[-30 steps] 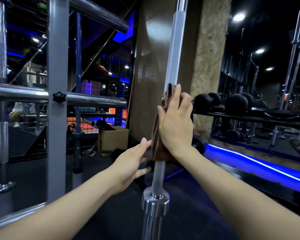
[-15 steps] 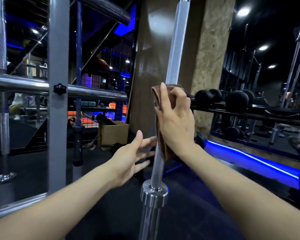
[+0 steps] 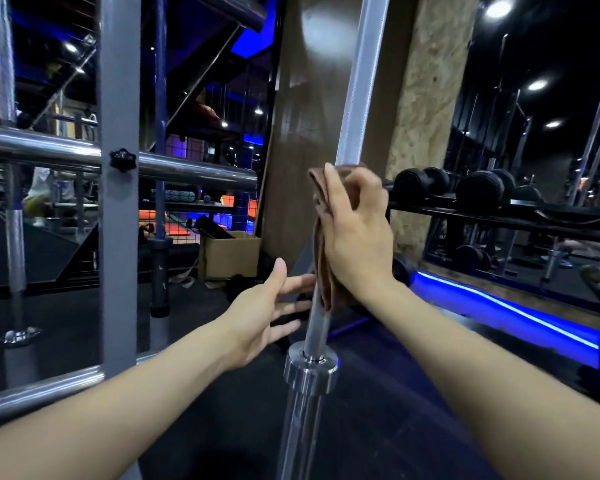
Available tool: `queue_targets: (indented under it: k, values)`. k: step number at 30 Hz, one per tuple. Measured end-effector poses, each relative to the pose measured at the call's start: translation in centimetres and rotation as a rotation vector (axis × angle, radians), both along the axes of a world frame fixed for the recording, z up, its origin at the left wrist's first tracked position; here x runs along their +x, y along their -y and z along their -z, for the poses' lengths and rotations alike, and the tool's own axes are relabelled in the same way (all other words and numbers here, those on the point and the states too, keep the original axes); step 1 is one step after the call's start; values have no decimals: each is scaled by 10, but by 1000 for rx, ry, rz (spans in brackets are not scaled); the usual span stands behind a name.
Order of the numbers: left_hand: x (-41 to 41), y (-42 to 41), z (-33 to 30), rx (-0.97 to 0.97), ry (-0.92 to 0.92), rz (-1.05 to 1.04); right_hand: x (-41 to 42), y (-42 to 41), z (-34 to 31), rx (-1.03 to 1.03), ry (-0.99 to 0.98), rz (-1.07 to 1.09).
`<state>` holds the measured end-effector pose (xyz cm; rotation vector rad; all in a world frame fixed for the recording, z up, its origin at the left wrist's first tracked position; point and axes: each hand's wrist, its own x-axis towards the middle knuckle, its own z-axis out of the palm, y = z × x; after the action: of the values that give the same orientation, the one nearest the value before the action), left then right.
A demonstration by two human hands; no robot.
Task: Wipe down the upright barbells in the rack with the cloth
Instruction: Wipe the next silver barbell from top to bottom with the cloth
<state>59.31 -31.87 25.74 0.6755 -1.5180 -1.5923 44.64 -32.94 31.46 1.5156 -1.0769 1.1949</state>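
Observation:
A steel barbell stands upright in front of me, its collar low in the view. A brown cloth is wrapped round the bar's shaft, and my right hand grips the cloth and bar together, fingers curled over the top fold. My left hand hovers just left of the shaft with fingers spread and relaxed, fingertips near the bar below the cloth; it holds nothing. Another upright barbell stands at the far left behind the rack.
A grey rack post with a black knob and horizontal chrome rails stands to the left. A dumbbell rack and blue floor lighting lie to the right. A cardboard box sits on the dark floor behind.
My right hand has slid the cloth a little up the shaft and curled tighter over its top. The left hand stays open beside the bar.

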Motion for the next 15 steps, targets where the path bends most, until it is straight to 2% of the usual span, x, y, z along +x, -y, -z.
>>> queue_targets:
  k: [4, 9, 11, 15]
  values:
    - [1, 6, 11, -32, 41, -13, 0, 7, 20, -17, 48, -43]
    - [-1, -1, 20, -30, 35, -29, -9, -8, 94, 99, -71, -25]
    - [-1, -4, 17, -17, 39, -26, -13, -11, 82, 139, -110, -25]
    - [-3, -1, 16, -25, 48, -37, -3, -7, 24, 85, 18, -92]
